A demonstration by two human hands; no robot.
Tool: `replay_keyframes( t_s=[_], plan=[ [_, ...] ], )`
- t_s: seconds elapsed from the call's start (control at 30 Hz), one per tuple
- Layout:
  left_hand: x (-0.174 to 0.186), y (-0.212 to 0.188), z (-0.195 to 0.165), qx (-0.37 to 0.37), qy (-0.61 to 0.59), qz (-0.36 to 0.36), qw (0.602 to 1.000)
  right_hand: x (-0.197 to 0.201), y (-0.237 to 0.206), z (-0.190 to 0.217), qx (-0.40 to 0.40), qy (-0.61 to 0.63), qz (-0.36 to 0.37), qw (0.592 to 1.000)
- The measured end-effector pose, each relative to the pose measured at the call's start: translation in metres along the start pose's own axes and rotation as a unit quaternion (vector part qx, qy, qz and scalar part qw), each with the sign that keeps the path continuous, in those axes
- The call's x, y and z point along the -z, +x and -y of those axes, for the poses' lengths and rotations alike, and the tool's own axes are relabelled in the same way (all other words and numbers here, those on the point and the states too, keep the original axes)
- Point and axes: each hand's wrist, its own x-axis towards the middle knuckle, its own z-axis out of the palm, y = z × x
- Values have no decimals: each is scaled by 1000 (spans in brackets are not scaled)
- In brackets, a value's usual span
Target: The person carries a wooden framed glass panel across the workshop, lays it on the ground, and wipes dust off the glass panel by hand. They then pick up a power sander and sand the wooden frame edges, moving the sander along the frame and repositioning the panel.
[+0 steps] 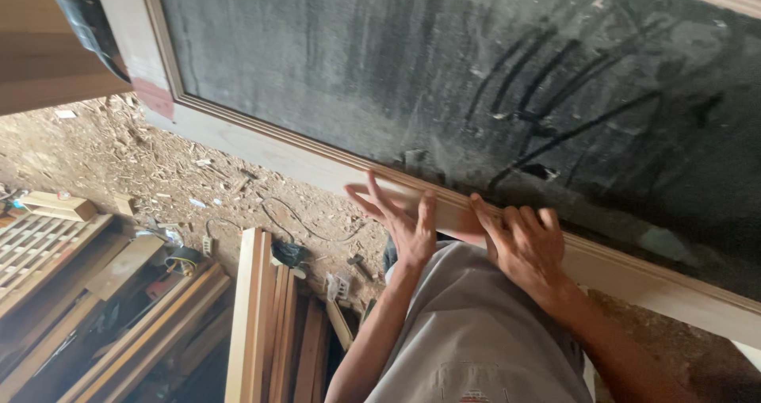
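A pale wooden frame (261, 145) with a moulded inner edge runs across the view and holds a dusty dark glass pane (412, 62) marked with dark streaks. My left hand (400, 225) rests on the frame's lower rail, its fingers spread and pressing against the wood. My right hand (525, 244) lies beside it on the same rail, fingers curled with the tips at the moulding along the glass. Neither hand holds a tool. My grey shirt (476, 332) fills the lower middle.
The dirt floor (119, 157) is littered with wood shavings and a thin cable (301, 221). Stacked wooden slats (261, 316) and lattice pieces (32, 248) lie at the lower left. A wooden board (40, 62) stands at the upper left.
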Motion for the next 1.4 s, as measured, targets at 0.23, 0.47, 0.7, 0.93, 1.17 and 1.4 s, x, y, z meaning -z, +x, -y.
replay_keyframes(
  t_s=[0.23,0.47,0.7,0.93,1.17,1.4],
  plan=[
    [52,59,45,-99,16,-34,994,-7,33,29,-7,23,-13,1000],
    [111,119,88,-92,109,-39,989,-6,-6,21,-89,36,-143,985],
    [121,133,102,-131,92,0,987,-3,-45,26,-199,-23,-105,974],
    [117,129,99,-167,80,-4,983,-9,-50,25,-206,-3,-107,973],
    [114,129,87,-170,80,-17,982,-5,-36,32,-277,109,-108,949],
    [111,126,72,-176,76,-36,981,4,-18,23,-278,121,-5,953]
  ],
)
